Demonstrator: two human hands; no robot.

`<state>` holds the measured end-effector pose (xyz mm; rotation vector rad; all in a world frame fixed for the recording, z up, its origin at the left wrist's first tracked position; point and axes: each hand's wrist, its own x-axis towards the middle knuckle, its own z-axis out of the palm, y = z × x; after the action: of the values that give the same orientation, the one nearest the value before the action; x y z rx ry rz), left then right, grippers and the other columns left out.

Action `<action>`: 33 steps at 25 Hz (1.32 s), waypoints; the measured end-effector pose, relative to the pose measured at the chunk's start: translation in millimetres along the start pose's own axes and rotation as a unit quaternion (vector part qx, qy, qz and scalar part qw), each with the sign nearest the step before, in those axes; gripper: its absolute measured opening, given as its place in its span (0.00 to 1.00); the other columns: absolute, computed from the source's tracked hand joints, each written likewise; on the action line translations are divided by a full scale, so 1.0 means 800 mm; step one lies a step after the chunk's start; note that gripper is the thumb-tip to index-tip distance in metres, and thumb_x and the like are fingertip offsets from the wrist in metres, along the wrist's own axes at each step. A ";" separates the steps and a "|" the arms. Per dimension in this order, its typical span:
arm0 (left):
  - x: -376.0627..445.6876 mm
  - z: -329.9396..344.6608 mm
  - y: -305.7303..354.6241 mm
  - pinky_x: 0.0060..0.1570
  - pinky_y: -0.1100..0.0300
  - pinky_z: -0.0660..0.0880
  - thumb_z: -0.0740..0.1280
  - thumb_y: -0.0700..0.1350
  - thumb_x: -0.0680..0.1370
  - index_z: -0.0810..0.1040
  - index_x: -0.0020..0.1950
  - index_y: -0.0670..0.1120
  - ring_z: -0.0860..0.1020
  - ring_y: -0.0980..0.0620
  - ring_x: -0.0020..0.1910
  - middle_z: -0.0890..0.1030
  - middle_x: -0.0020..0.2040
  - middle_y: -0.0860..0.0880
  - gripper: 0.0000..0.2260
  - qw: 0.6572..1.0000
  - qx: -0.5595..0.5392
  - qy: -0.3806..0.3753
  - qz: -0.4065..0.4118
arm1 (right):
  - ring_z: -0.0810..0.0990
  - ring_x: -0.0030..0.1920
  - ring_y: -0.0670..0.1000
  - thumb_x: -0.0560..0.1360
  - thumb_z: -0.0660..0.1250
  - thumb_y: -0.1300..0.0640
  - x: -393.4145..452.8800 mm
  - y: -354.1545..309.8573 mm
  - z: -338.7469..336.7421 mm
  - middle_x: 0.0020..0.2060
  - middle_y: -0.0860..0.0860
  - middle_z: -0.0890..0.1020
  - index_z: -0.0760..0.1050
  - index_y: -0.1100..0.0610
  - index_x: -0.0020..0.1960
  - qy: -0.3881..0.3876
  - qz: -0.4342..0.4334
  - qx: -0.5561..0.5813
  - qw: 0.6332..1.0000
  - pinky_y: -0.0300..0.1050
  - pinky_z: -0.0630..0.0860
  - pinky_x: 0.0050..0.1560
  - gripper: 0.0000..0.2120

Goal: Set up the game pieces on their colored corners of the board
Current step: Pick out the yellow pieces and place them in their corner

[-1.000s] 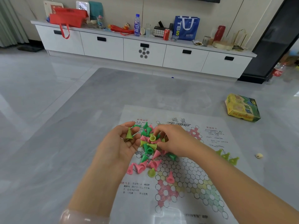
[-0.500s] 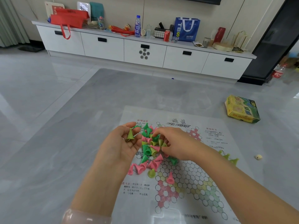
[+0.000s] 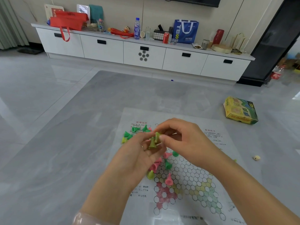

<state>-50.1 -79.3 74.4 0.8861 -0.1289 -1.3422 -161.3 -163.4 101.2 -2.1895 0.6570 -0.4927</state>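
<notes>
A paper game board (image 3: pixel 191 181) with hexagon cells and red, yellow and green corners lies on the grey table. Pink, green and yellow-green cone pieces (image 3: pixel 162 166) lie in a loose pile on its left part. My left hand (image 3: pixel 142 155) is cupped palm up above the pile and holds an olive-green cone (image 3: pixel 152 143). My right hand (image 3: pixel 181 138) pinches a second olive-green cone (image 3: pixel 157 136) right beside it, over my left palm. Several green cones (image 3: pixel 131 133) lie just off the board's far left edge.
A yellow and green game box (image 3: pixel 240 111) lies at the right of the table. A small pale die (image 3: pixel 256 158) sits near the right edge. A white sideboard (image 3: pixel 142 51) with bags, bottles and cans stands beyond the table.
My right hand has lifted out of the pile with an olive-green cone and come over my left palm. My left hand shifted right under it, uncovering green cones at the far left.
</notes>
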 end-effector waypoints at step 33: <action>0.016 0.028 -0.037 0.18 0.70 0.62 0.69 0.47 0.62 0.74 0.40 0.45 0.65 0.58 0.22 0.71 0.32 0.51 0.11 0.974 0.219 0.059 0.022 | 0.56 0.65 0.42 0.70 0.70 0.55 -0.130 0.147 -0.064 0.57 0.40 0.65 0.77 0.50 0.41 0.160 0.149 -0.217 0.951 0.42 0.53 0.65 0.02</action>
<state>-82.5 -100.1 66.5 1.3229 -0.3603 -1.2350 -305.2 -196.4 28.0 -2.3702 1.3599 -0.5898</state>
